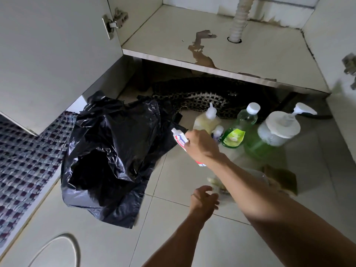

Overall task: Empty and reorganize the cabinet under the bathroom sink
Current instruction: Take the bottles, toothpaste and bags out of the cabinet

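The cabinet (192, 35) under the sink stands open, and its stained shelf is bare except for a white drain hose (238, 20). My right hand (202, 145) grips a red and white toothpaste tube (180, 138), held over the tiled floor beside an open black trash bag (107, 151). My left hand (204, 199) hovers lower down with loosely curled fingers and holds nothing. On the floor stand a yellowish pump bottle (207, 120), a green bottle with a white cap (246, 118), a green refill pouch (233, 138) and a large green pump bottle (273, 132).
A dark checked mat (202, 97) lies bunched under the cabinet. A woven rug (25, 157) covers the floor at left. The left cabinet door (48, 54) hangs open. A clear plastic bag (256, 180) and a brownish piece lie under my right forearm. A white hose loop (57, 247) lies at the bottom left.
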`<move>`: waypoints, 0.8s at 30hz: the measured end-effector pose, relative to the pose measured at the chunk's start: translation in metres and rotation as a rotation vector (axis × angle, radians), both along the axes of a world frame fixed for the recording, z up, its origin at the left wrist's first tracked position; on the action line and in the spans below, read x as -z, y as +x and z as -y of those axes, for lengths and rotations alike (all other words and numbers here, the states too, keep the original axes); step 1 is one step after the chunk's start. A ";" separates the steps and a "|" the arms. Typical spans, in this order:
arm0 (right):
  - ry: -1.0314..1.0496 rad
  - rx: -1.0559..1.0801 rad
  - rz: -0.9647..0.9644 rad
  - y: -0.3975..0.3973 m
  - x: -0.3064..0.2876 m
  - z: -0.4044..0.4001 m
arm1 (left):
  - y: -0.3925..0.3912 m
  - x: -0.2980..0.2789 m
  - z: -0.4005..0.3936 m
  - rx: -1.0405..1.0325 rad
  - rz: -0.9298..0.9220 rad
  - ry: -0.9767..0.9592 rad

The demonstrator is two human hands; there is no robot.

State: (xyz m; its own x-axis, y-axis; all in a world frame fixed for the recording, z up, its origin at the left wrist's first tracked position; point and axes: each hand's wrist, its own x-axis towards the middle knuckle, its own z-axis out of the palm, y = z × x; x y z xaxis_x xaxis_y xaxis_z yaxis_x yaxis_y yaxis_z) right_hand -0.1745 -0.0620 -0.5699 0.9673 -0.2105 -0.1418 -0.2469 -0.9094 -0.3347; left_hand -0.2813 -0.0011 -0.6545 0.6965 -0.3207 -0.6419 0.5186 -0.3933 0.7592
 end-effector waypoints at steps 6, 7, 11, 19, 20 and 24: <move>-0.031 -0.172 -0.148 -0.021 -0.041 0.074 | 0.002 0.000 0.000 -0.045 -0.004 -0.030; -0.053 -0.170 -0.208 -0.028 -0.041 0.084 | 0.002 -0.002 0.000 -0.041 -0.004 -0.025; -0.078 -0.098 -0.383 -0.058 -0.006 0.108 | 0.002 -0.002 0.001 -0.063 -0.015 -0.006; -0.049 -0.032 -0.120 -0.091 0.050 0.105 | 0.003 -0.004 -0.003 -0.039 -0.018 0.003; -0.036 -0.024 -0.069 -0.093 0.052 0.106 | 0.003 -0.004 -0.004 -0.033 -0.014 0.002; -0.043 0.122 0.066 -0.106 0.048 0.122 | 0.010 -0.004 -0.011 -0.016 0.023 -0.010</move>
State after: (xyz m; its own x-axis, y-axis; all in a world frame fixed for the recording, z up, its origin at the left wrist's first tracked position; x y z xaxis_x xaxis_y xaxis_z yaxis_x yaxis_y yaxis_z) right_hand -0.2806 -0.1843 -0.6179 0.9411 -0.3315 -0.0667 -0.3351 -0.8880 -0.3150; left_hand -0.2709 0.0095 -0.6502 0.7163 -0.3154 -0.6224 0.5071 -0.3774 0.7749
